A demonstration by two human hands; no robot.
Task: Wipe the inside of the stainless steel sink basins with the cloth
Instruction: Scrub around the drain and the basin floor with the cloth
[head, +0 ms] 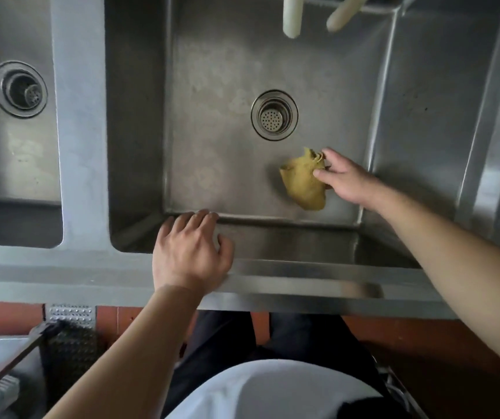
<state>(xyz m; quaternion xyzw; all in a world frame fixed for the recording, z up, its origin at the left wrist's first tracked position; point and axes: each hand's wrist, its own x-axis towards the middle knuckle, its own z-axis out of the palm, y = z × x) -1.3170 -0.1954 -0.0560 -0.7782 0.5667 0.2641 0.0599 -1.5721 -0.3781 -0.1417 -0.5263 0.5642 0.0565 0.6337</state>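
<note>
A crumpled yellow cloth hangs low in the middle steel basin, to the near right of its round drain strainer. My right hand pinches the cloth by its right edge between thumb and fingers. Whether the cloth touches the basin floor I cannot tell. My left hand rests on the sink's front rim, its fingers loosely bent over the inner edge and holding nothing. A second basin with its own drain lies to the left.
Two pale faucet spouts reach over the back of the middle basin. A steel divider separates the basins, and a steel surface slopes up on the right. Below the rim are my dark trousers, a red-brown floor and a perforated metal step.
</note>
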